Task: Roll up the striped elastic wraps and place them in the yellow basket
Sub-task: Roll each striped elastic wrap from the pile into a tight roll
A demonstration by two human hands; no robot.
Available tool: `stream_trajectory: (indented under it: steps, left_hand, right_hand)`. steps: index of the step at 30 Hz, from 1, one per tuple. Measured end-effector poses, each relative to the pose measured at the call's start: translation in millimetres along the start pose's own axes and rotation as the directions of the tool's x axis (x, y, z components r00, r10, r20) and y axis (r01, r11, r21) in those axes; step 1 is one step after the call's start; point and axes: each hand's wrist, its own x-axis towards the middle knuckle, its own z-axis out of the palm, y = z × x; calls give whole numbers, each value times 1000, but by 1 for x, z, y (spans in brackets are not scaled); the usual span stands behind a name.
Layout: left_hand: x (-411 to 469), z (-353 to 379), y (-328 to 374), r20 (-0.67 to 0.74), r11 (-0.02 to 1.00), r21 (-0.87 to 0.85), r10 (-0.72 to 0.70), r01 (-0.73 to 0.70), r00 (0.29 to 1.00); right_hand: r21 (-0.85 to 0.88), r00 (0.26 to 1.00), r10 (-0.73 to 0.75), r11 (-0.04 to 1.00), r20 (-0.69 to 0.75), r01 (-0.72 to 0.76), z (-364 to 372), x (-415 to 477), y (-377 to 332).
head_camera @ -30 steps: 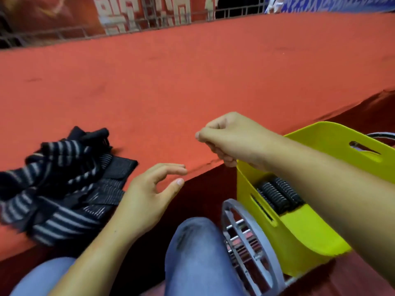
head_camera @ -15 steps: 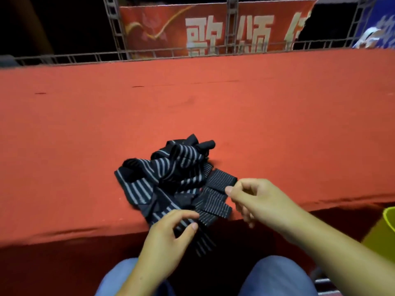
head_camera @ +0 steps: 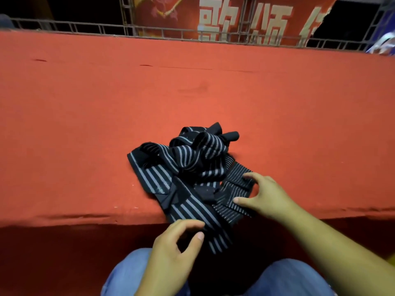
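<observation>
Where striped wraps (head_camera: 188,165) lie heaped, right hand (head_camera: 267,195) touching, left hand (head_camera: 175,242) beside.

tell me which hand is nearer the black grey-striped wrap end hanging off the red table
Left. The left hand is right beside the hanging wrap end; the right hand lies farther up on the finely striped black band.

Right hand (head_camera: 265,195) apparently touches tangled striped wraps (head_camera: 192,159).

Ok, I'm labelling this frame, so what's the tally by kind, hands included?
Hands: 2, left hand and right hand
Heap of striped wraps: 1, too tangled to count singly
Red-covered table: 1
Banner: 1
Total: 5
</observation>
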Motion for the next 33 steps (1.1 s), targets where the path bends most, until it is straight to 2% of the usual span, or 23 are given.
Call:
stream_trajectory:
  steps: [6,8,9,10,11,12,13,16,19,21,23,25,28,30,33]
  left_hand:
    - [-1,5,11,33,994,-102,-33,36,999]
    - [1,5,14,66,979,-182,-82,93,994]
    - [1,5,14,86,970,-211,-107,123,991]
    - [1,6,15,106,963,-228,-124,145,987]
    - [1,7,16,119,958,-232,-142,166,983]
    - [0,7,17,126,954,-235,-158,185,979]
    - [0,7,18,135,950,-242,-168,197,977]
    - [1,8,20,161,937,-272,-180,219,970]
    - [9,8,24,133,924,-311,-191,224,973]
    - [16,11,28,102,935,-279,-200,221,975]
    - [28,16,32,90,973,-171,-140,153,986]
    - [45,23,36,155,999,-5,-33,35,987]
    - [74,34,38,203,952,295,19,-80,979]
    - [84,36,38,153,930,360,17,-72,988]
    - [85,34,25,94,955,285,61,-86,994]
  right_hand:
    - [92,987,-19,995,-157,33,26,-4,-2]
    - [208,971,-12,976,-237,63,30,-12,1]
    - [339,963,8,937,-270,87,30,-16,0]
    - [515,957,62,851,-285,98,28,-22,-2]
    - [708,957,134,700,-257,92,27,-26,-6]
    - [832,962,184,550,-202,69,26,-31,-10]
    - [889,965,203,454,-164,55,28,-35,-13]
    - [894,977,187,448,-100,6,34,-46,-5]
    - [918,979,191,397,-67,-15,26,-46,8]
    - [923,982,183,383,-38,-35,23,-47,11]
    - [917,987,159,395,-7,-57,27,-48,8]
    - [909,992,124,409,26,-75,33,-49,3]
    - [902,993,101,419,65,-102,33,-49,3]
    - [914,991,121,395,52,-96,26,-48,7]
    - [938,990,141,337,32,-79,18,-46,12]
